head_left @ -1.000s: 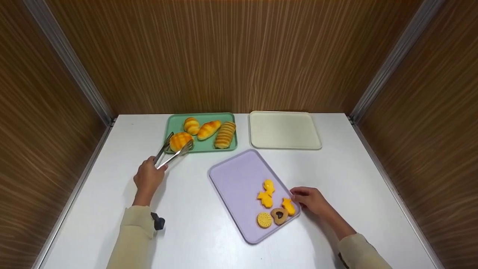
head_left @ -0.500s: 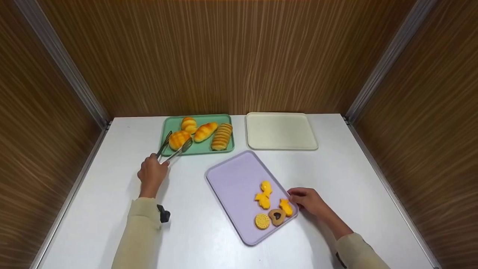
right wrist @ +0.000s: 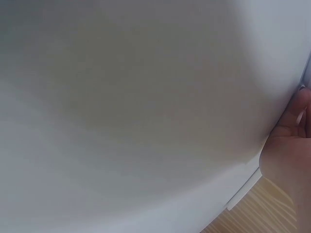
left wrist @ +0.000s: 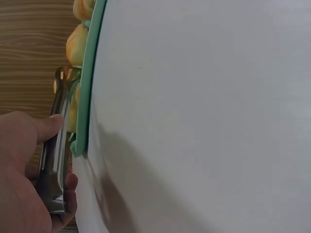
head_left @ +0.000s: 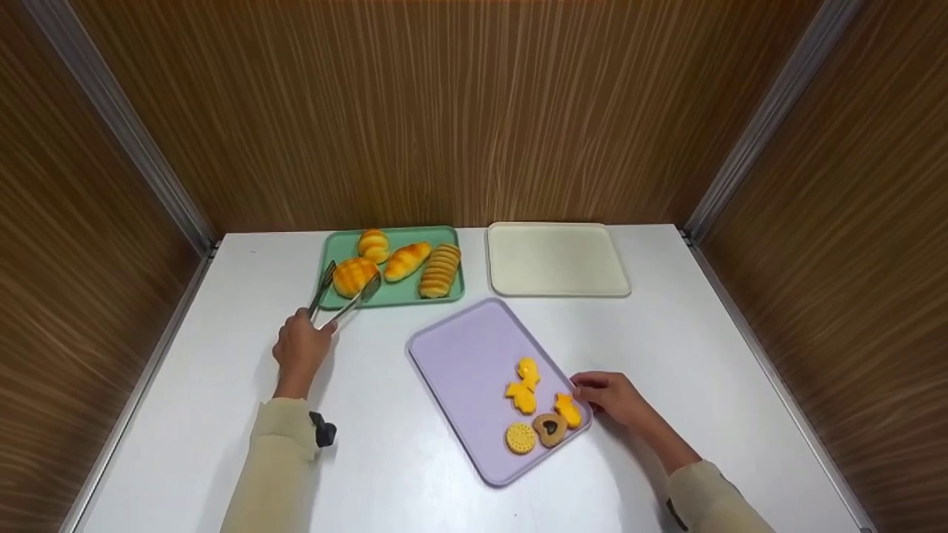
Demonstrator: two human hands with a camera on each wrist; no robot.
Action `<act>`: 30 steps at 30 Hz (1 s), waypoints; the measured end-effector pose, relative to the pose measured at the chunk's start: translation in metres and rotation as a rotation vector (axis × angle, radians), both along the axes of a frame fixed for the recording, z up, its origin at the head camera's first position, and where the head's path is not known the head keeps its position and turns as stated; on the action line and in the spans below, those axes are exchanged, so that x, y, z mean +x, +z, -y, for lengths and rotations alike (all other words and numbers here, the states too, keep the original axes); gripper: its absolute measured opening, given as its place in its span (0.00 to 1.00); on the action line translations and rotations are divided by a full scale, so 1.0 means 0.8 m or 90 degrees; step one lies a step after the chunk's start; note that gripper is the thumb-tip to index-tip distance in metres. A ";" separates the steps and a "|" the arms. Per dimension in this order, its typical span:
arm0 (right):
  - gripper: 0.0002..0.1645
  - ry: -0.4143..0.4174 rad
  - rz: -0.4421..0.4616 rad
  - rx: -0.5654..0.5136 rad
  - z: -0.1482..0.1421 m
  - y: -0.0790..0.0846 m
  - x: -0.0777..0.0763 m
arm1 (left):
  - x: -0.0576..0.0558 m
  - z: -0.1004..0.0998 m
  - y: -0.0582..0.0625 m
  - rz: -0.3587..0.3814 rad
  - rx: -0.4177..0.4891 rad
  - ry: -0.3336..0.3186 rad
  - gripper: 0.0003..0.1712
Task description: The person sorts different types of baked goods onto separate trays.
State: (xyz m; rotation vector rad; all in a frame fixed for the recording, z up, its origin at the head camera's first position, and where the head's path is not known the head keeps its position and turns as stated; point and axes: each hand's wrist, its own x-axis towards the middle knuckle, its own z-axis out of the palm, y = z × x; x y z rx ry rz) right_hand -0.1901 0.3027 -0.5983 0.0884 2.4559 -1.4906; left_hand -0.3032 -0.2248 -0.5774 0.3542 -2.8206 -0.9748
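Note:
My left hand (head_left: pixel 302 348) grips metal tongs (left wrist: pixel 59 141) near the green tray's front left corner. In the head view, the tongs' two ends stand on either side of a round, criss-cross-patterned bun (head_left: pixel 355 277) on the green tray (head_left: pixel 348 238). A small gap shows between the left end and the bun. Beside the bun lie a small ridged roll (head_left: pixel 373 246), an oval roll (head_left: pixel 407 261) and a long striped pastry (head_left: pixel 441 272). My right hand (head_left: pixel 613 396) pinches the right rim of a slanted purple tray (head_left: pixel 463 355), thumb over the edge.
On the purple tray are several cookies: yellow fish-like ones (head_left: pixel 523 397), a round dotted one (head_left: pixel 520 438) and a heart-shaped one (head_left: pixel 550 429). A cream tray (head_left: pixel 559 259) stands at the back right. Wood-grain walls (head_left: pixel 474 111) enclose the white table (head_left: pixel 385 444).
My left hand has shifted slightly right relative to the green tray, and the tongs' left end has moved a little away from the bun. The small roll has tilted slightly backward. My right hand stays put.

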 end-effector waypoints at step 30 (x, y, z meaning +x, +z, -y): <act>0.20 -0.016 0.008 0.001 -0.001 -0.008 -0.003 | 0.120 -0.079 0.009 -0.023 0.078 -0.096 0.34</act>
